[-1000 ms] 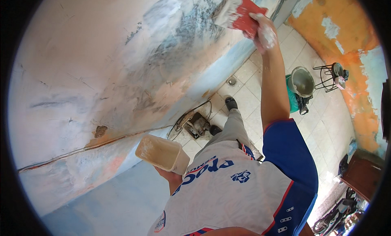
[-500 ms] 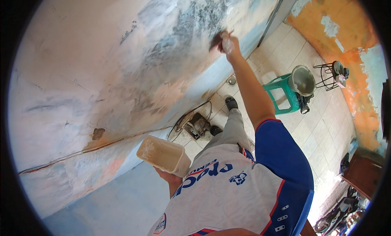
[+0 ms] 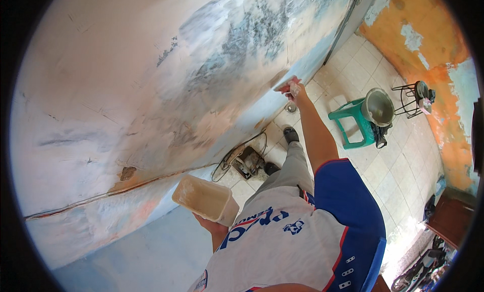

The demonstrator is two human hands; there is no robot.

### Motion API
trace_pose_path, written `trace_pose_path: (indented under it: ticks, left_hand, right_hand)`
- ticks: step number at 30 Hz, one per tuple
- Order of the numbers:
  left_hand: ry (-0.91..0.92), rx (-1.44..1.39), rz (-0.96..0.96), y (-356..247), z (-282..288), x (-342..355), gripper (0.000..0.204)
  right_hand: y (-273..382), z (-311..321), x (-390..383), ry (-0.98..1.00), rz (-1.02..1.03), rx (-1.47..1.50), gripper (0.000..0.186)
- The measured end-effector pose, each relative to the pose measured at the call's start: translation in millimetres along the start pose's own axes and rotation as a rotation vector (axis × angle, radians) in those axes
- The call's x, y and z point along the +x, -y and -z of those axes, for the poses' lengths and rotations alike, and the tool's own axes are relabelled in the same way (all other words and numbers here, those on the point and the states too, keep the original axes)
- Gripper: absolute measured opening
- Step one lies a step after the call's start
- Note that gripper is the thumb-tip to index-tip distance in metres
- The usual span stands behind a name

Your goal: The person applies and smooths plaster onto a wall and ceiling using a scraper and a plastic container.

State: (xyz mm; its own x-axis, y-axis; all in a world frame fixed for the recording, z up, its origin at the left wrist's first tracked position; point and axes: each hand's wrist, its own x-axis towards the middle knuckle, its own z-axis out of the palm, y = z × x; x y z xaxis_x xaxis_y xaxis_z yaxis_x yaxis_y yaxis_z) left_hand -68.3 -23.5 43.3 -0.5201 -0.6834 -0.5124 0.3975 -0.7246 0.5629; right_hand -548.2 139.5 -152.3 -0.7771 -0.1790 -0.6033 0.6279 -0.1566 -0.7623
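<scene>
My left hand grips a cream rectangular plastic tub from underneath, and pale smears coat the inside of the tub. At the end of my outstretched arm, my right hand is closed round a putty knife, its thin flat blade lying against the lower part of the wall. The handle is mostly hidden by my fingers. Pale skim marks, dark grey stains and peach patches cover the wall around it.
On the tiled floor stands a green plastic stool with a grey bucket on it. Beside it is a black wire stand. Near my feet lie a dark tray of tools and a cable. An orange peeling wall rises at right.
My right hand has moved down the wall and slightly right with the putty knife, toward the light blue lower strip. My left hand still holds the tub in nearly the same place.
</scene>
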Motion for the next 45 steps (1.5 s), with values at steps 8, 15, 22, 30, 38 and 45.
trace_pose_path:
  ticks: [8,15,22,30,38,45]
  left_hand:
    - [0.029,0.096,-0.04,2,1,-6,0.054]
    - [0.015,0.106,0.056,-4,9,1,0.052]
    - [-0.025,0.137,0.06,3,-2,1,0.05]
    - [0.045,0.138,0.059,0,2,2,0.053]
    - [0.111,0.054,0.11,-1,45,10,0.062]
    - [-0.053,0.006,0.013,1,7,-13,0.056]
  right_hand:
    - [201,-52,-136,0.369,0.422,0.331,0.024]
    - [141,-6,-119,0.171,0.343,0.395,0.019]
    - [40,-5,-26,0.148,0.169,-0.027,0.035]
    - [241,-57,-215,0.425,0.577,0.415,0.015]
    - [38,8,-69,0.085,0.149,-0.026,0.03]
    - [146,-79,-118,0.224,0.355,-0.049,0.029]
